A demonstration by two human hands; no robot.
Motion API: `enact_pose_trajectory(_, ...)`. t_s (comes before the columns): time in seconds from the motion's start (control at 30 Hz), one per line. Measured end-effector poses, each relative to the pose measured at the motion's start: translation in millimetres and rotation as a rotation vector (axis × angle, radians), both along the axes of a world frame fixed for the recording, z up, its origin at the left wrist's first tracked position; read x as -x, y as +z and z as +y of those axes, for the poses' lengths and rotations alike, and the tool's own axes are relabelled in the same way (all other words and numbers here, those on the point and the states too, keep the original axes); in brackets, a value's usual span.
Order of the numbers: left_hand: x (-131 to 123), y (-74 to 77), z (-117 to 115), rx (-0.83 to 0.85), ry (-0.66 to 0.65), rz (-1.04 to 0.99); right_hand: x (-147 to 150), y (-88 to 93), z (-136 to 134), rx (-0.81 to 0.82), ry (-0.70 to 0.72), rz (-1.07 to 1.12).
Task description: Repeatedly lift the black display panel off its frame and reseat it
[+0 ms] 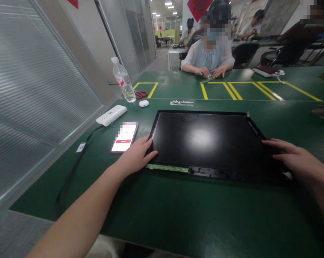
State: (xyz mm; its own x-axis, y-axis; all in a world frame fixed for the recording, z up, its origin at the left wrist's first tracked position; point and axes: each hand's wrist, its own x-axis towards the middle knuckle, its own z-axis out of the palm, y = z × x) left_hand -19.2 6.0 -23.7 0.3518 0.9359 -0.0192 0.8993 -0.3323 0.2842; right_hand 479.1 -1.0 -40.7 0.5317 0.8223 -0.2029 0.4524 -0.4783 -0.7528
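A large black display panel (205,141) lies flat on the green table, with a strip of green circuit board (167,167) showing along its near edge. My left hand (136,156) rests on the panel's near left corner, fingers stretched out flat. At the panel's right edge my right hand (295,159) lies with fingers extended, touching the frame. Neither hand holds anything.
Left of the panel lie a lit phone (124,138), a white power bank (111,115) with a black cable, a water bottle (123,81), red scissors (141,94) and a white earbud case (143,103). A person (209,53) sits opposite, hands on the table (178,222). Yellow tape marks the far side.
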Motion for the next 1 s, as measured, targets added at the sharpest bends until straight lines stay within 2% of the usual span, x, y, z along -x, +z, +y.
enact_pose_trajectory(0.2,0.0,2.6,-0.6,0.013,0.023,0.017,6.5,2.3,-0.6,0.027,0.006,-0.111)
enact_pose_trajectory(0.4,-0.1,2.6,1.3,0.001,0.039,-0.003,3.1,9.4,-2.4,0.064,-0.086,-0.150)
enact_pose_trajectory(0.57,2.1,-2.3,4.5,-0.052,0.128,0.005,9.2,22.8,-8.5,-0.012,-0.109,-0.306)
enact_pose_trajectory(0.77,5.8,-6.5,8.5,-0.061,0.116,-0.015,20.8,32.1,-17.5,-0.172,-0.248,-0.278)
enact_pose_trajectory(0.87,6.0,-5.7,9.8,-0.069,0.117,-0.008,15.9,28.3,-15.2,-0.114,-0.229,-0.276)
enact_pose_trajectory(1.0,5.3,-3.1,12.2,-0.072,0.089,-0.011,7.7,21.0,-8.9,0.009,-0.093,-0.305)
